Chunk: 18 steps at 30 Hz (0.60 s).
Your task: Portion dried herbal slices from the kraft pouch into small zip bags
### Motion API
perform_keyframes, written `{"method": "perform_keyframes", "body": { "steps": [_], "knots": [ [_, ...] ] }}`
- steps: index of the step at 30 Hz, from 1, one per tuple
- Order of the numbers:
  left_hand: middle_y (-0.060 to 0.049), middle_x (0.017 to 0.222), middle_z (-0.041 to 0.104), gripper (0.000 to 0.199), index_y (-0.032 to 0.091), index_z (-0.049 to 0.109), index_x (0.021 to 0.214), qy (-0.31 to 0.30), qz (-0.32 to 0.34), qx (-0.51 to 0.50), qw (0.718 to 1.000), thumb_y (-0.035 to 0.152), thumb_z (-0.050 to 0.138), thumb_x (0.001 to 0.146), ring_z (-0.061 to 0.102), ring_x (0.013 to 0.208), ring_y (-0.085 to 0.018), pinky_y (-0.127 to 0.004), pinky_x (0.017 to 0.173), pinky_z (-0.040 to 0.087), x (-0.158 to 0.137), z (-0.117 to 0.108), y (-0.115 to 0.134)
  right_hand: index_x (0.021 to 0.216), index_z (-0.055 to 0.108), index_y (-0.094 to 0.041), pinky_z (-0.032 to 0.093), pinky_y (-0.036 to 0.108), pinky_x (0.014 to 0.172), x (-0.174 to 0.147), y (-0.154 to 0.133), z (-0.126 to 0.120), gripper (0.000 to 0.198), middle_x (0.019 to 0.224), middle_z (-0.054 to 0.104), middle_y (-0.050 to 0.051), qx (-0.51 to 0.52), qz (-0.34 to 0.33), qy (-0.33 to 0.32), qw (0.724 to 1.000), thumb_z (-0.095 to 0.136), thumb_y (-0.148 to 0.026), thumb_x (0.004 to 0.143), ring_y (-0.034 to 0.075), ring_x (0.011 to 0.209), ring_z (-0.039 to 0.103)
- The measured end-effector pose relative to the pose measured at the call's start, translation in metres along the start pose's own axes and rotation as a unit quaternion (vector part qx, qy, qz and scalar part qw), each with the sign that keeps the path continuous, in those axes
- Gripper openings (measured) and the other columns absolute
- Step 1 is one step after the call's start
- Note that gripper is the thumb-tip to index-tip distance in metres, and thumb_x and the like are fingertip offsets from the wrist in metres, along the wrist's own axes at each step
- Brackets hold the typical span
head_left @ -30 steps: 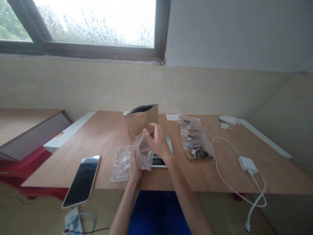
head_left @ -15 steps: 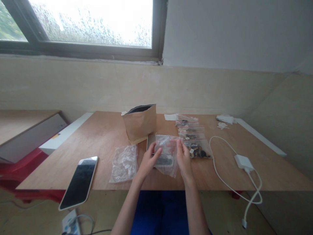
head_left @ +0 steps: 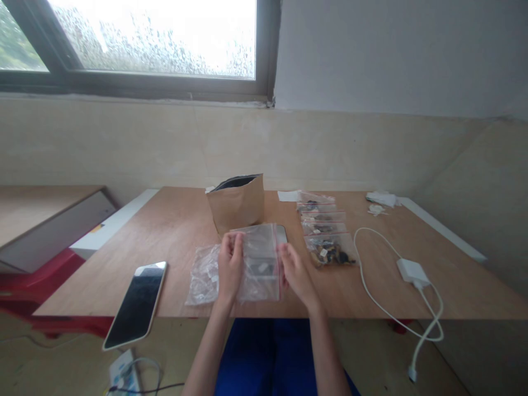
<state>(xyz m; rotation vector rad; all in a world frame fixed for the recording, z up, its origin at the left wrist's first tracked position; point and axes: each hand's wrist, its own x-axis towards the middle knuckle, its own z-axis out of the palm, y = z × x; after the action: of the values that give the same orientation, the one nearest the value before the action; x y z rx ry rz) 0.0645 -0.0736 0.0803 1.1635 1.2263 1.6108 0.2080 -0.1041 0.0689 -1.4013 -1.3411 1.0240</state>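
Head view, clear zip bag (head_left: 259, 263) stretched between left hand (head_left: 231, 265) and right hand (head_left: 293, 270), each grip pinching an edge.

Wood surface (head_left: 173, 220) in front of you, cluttered.
On it: your phone (head_left: 136, 303) hanging over the near-left edge, crumpled clear bags (head_left: 204, 275), upright kraft pouch (head_left: 237, 202), row of filled zip bags (head_left: 325, 234), white charger (head_left: 410, 270) with cable, paper scraps (head_left: 381, 201) far right.

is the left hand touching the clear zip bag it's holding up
Touching. The head view shows the left hand gripping the left edge of the clear zip bag, fingers wrapped over the plastic.
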Motion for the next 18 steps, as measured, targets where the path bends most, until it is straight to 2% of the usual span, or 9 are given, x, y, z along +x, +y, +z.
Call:
{"method": "perform_keyframes", "body": {
  "steps": [2,4,8,11,13,15,16,18],
  "knots": [
    [0.005,0.055,0.045,0.022,0.018,0.061,0.083,0.017,0.004,0.028,0.999,0.039,0.053,0.081,0.04,0.05,-0.01,-0.02,0.051,0.032,0.006,-0.008,-0.002,0.093,0.046,-0.022,0.033,0.02,0.033,-0.003,0.005,0.001,0.042,0.052,0.051,-0.007,0.023,0.047,-0.135,0.989,0.043,-0.062,0.08,0.01,0.035,0.046],
    [0.005,0.054,0.044,0.023,0.018,0.059,0.082,0.024,0.006,0.059,0.998,0.039,0.05,0.082,0.041,0.05,-0.01,-0.021,0.051,0.031,0.01,-0.015,-0.005,0.095,0.045,-0.022,0.032,0.018,0.03,-0.006,0.006,0.004,0.04,0.05,0.049,-0.009,0.042,0.066,-0.207,0.975,0.052,-0.057,0.078,0.008,0.032,0.044],
    [0.006,0.049,0.042,0.019,0.018,0.057,0.077,0.03,0.022,0.106,0.994,0.035,0.051,0.082,0.039,0.046,-0.011,-0.022,0.049,0.029,0.016,-0.027,-0.005,0.091,0.044,-0.021,0.033,0.016,0.031,-0.011,-0.001,0.011,0.033,0.047,0.044,-0.012,0.083,0.068,-0.253,0.962,0.055,-0.049,0.078,0.006,0.031,0.038],
    [0.006,0.048,0.043,0.017,0.019,0.056,0.075,0.032,0.032,0.149,0.988,0.033,0.05,0.082,0.04,0.045,-0.011,-0.022,0.047,0.028,0.023,-0.04,-0.004,0.094,0.045,-0.021,0.035,0.018,0.034,-0.009,0.0,0.01,0.028,0.051,0.046,-0.009,0.067,0.057,-0.268,0.959,0.05,-0.046,0.082,0.008,0.036,0.042],
    [0.005,0.049,0.045,0.019,0.018,0.056,0.073,0.033,0.023,0.173,0.984,0.033,0.05,0.082,0.042,0.046,-0.011,-0.022,0.047,0.029,0.03,-0.051,-0.007,0.096,0.048,-0.021,0.045,0.024,0.047,-0.004,0.008,0.004,0.024,0.061,0.052,-0.004,0.018,0.015,-0.203,0.979,0.045,-0.042,0.084,0.012,0.051,0.053],
    [0.003,0.051,0.048,0.02,0.017,0.057,0.071,0.026,0.008,0.185,0.982,0.034,0.05,0.081,0.044,0.048,-0.012,-0.022,0.048,0.03,0.039,-0.065,-0.013,0.095,0.051,-0.02,0.049,0.034,0.073,0.003,0.023,-0.008,0.02,0.082,0.057,0.004,-0.076,-0.056,-0.059,0.994,0.043,-0.036,0.085,0.018,0.08,0.058],
    [0.003,0.051,0.049,0.02,0.017,0.057,0.071,0.022,-0.002,0.194,0.981,0.035,0.051,0.08,0.046,0.049,-0.013,-0.022,0.049,0.032,0.044,-0.072,-0.017,0.094,0.053,-0.02,0.044,0.039,0.085,0.006,0.032,-0.016,0.018,0.092,0.056,0.008,-0.136,-0.09,0.024,0.986,0.044,-0.032,0.084,0.021,0.093,0.055],
    [0.002,0.054,0.052,0.022,0.017,0.06,0.078,0.009,-0.02,0.218,0.976,0.036,0.049,0.08,0.05,0.053,-0.015,-0.023,0.053,0.035,0.052,-0.085,-0.027,0.097,0.054,-0.019,0.036,0.047,0.094,0.013,0.052,-0.032,0.02,0.103,0.052,0.012,-0.252,-0.118,0.173,0.945,0.045,-0.027,0.082,0.027,0.106,0.047]
  ]
}}
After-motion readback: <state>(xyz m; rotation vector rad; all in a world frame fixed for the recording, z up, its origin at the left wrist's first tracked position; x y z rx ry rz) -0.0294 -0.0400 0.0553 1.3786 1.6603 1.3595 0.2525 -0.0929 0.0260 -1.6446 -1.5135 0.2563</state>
